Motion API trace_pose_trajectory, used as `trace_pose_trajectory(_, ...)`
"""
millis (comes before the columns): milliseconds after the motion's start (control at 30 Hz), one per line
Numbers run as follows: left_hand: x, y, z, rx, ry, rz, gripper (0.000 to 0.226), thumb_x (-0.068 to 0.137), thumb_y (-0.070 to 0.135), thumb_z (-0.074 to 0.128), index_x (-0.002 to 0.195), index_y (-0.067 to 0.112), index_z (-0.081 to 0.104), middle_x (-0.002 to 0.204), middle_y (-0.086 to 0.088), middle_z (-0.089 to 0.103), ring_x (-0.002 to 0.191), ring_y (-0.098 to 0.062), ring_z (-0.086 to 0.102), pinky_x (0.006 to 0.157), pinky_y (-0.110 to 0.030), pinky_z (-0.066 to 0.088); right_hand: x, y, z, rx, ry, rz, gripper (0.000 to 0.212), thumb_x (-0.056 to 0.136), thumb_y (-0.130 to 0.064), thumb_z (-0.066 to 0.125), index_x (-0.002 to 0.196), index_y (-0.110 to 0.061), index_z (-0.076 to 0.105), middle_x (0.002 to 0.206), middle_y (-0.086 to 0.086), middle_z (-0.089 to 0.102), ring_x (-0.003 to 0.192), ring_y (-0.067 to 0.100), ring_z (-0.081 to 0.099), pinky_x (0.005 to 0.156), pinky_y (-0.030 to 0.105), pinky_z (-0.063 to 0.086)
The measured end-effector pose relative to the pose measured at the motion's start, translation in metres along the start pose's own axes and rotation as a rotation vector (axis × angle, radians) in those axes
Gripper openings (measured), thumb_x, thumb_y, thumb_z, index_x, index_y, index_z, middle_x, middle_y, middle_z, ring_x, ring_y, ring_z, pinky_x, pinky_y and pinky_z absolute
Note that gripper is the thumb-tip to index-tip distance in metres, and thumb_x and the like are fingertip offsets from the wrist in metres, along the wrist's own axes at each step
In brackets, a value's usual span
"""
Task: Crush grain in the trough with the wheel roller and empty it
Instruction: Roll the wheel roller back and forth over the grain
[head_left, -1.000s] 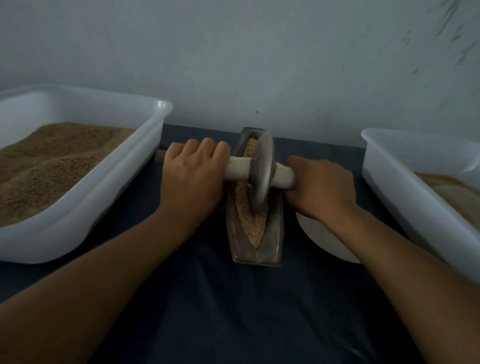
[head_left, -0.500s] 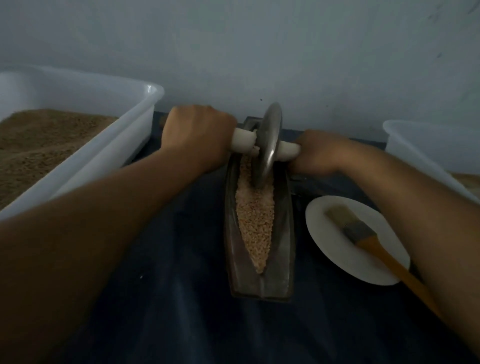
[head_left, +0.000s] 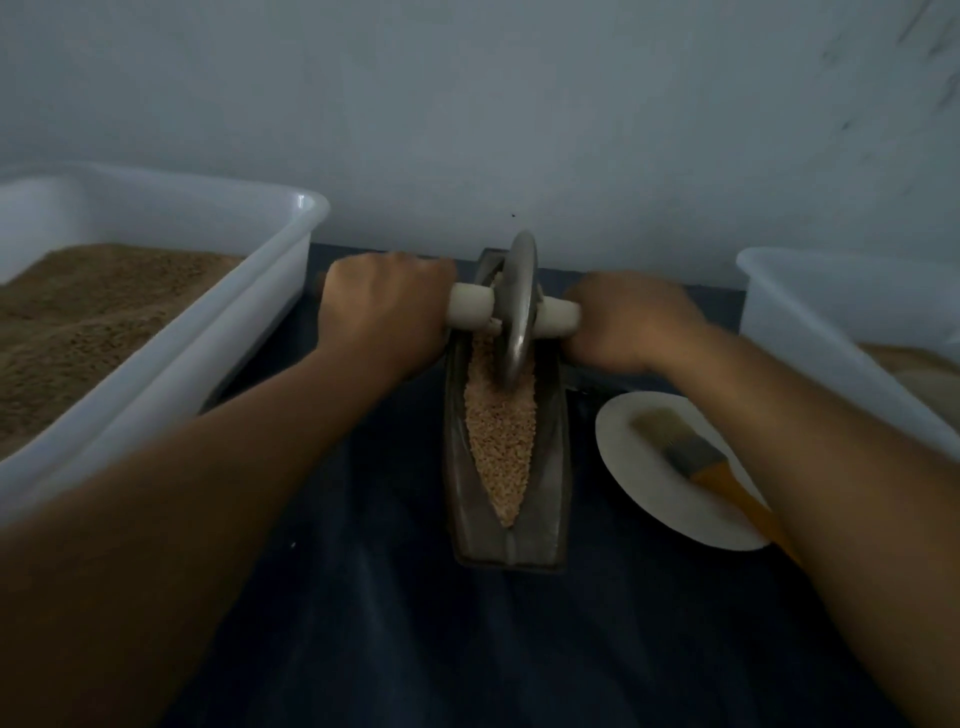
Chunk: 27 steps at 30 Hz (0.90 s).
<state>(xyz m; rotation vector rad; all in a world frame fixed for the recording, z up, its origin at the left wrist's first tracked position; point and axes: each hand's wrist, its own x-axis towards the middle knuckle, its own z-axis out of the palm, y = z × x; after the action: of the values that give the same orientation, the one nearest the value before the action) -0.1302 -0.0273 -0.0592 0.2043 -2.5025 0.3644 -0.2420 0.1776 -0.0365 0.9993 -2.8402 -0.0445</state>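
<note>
Two bare forearms, no sleeves, left hand (head_left: 384, 306), right hand (head_left: 631, 322)

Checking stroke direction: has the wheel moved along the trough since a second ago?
Yes. The wheel rolled away from the person, from mid-trough to its far end by the wall.

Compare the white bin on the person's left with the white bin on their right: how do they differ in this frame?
The left bin shows most of its length and rim; the right bin is cut off by the frame edge, with only a corner showing. The left bin is heaped with dark brown granular material; the right bin's visible contents are paler and lower. The left bin's forearm leaves it unobstructed; the right forearm crosses the right bin's near part. Both are white plastic and rest on the dark cloth.
</note>
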Motion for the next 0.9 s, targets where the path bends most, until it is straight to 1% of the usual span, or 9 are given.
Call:
trace_pose_trajectory(100, -0.014, 0.002, -0.009, 0.032, 0.031, 0.026, 0.025, 0.075, 0.034, 0.078, 0.084, 0.021, 0.059, 0.07, -0.002, 0.062, 0.053, -0.018, 0.038, 0.051, -0.024, 0.008, -0.021, -0.005, 0.013, -0.011, 0.192, 0.018, 0.02, 0.077, -0.052, 0.059, 0.084, -0.034, 0.059, 0.075, -0.01, 0.058, 0.062, 0.016, 0.05, 0.05, 0.025, 0.026)
trace_pose_trajectory(133, -0.019, 0.003, -0.012, 0.026, 0.048, 0.031, 0.028, 0.072, 0.033, 0.08, 0.081, 0.021, 0.057, 0.067, -0.002, 0.06, 0.052, -0.018, 0.036, 0.052, -0.024, 0.007, -0.028, -0.008, 0.017, -0.01, 0.252, 0.036, 0.018, 0.078, -0.051, 0.061, 0.086, -0.035, 0.058, 0.073, -0.01, 0.056, 0.062, 0.018, 0.048, 0.049, 0.026, 0.023)
trace_pose_trajectory(200, -0.027, 0.005, -0.015, -0.026, 0.095, 0.036, 0.03, 0.07, 0.029, 0.08, 0.078, 0.019, 0.053, 0.067, -0.003, 0.057, 0.053, -0.022, 0.044, 0.053, -0.027, 0.019, -0.04, -0.012, 0.024, -0.017, 0.351, 0.067, 0.018, 0.08, -0.05, 0.062, 0.09, -0.037, 0.057, 0.067, -0.01, 0.049, 0.059, 0.019, 0.044, 0.049, 0.027, 0.021)
trace_pose_trajectory(267, -0.037, 0.007, -0.015, -0.092, 0.153, 0.026, 0.025, 0.076, 0.029, 0.074, 0.08, 0.019, 0.051, 0.07, -0.003, 0.056, 0.06, -0.025, 0.051, 0.059, -0.034, 0.032, -0.052, -0.015, 0.029, -0.042, 0.439, 0.073, 0.019, 0.08, -0.049, 0.064, 0.09, -0.034, 0.056, 0.062, -0.01, 0.046, 0.053, 0.018, 0.042, 0.049, 0.027, 0.02)
trace_pose_trajectory(400, -0.059, 0.013, -0.02, -0.124, 0.263, -0.034, 0.014, 0.087, 0.027, 0.061, 0.087, 0.02, 0.049, 0.077, -0.004, 0.052, 0.069, -0.024, 0.046, 0.068, -0.038, 0.033, -0.074, -0.024, 0.036, -0.024, 0.602, 0.043, 0.023, 0.074, -0.039, 0.072, 0.085, -0.03, 0.054, 0.061, -0.011, 0.05, 0.05, 0.017, 0.046, 0.052, 0.028, 0.023)
trace_pose_trajectory(467, -0.067, 0.016, -0.024, -0.118, 0.281, -0.055, 0.01, 0.09, 0.025, 0.057, 0.089, 0.019, 0.049, 0.08, -0.004, 0.052, 0.072, -0.025, 0.046, 0.07, -0.039, 0.033, -0.083, -0.028, 0.036, -0.017, 0.634, 0.039, 0.022, 0.074, -0.038, 0.07, 0.088, -0.031, 0.054, 0.064, -0.012, 0.049, 0.052, 0.016, 0.043, 0.055, 0.03, 0.022)
trace_pose_trajectory(567, -0.074, 0.019, -0.031, -0.123, 0.274, -0.067, 0.01, 0.09, 0.024, 0.058, 0.092, 0.018, 0.051, 0.084, -0.005, 0.052, 0.077, -0.025, 0.047, 0.074, -0.039, 0.035, -0.094, -0.029, 0.034, 0.011, 0.623, 0.002, 0.02, 0.079, -0.039, 0.065, 0.094, -0.031, 0.055, 0.073, -0.01, 0.057, 0.06, 0.018, 0.052, 0.059, 0.032, 0.026)
trace_pose_trajectory(667, -0.079, 0.02, -0.035, -0.124, 0.28, -0.048, 0.015, 0.087, 0.024, 0.062, 0.094, 0.017, 0.051, 0.086, -0.005, 0.052, 0.079, -0.026, 0.045, 0.075, -0.039, 0.033, -0.104, -0.029, 0.034, 0.044, 0.622, -0.021, 0.021, 0.082, -0.039, 0.063, 0.099, -0.029, 0.056, 0.08, -0.009, 0.058, 0.068, 0.019, 0.053, 0.064, 0.034, 0.029)
trace_pose_trajectory(900, -0.087, 0.018, -0.03, -0.093, 0.322, -0.074, 0.012, 0.09, 0.022, 0.06, 0.096, 0.014, 0.053, 0.088, -0.008, 0.054, 0.079, -0.028, 0.048, 0.074, -0.04, 0.035, -0.099, -0.03, 0.034, 0.007, 0.679, -0.039, 0.017, 0.085, -0.035, 0.06, 0.099, -0.028, 0.054, 0.079, -0.009, 0.056, 0.067, 0.019, 0.05, 0.065, 0.035, 0.026)
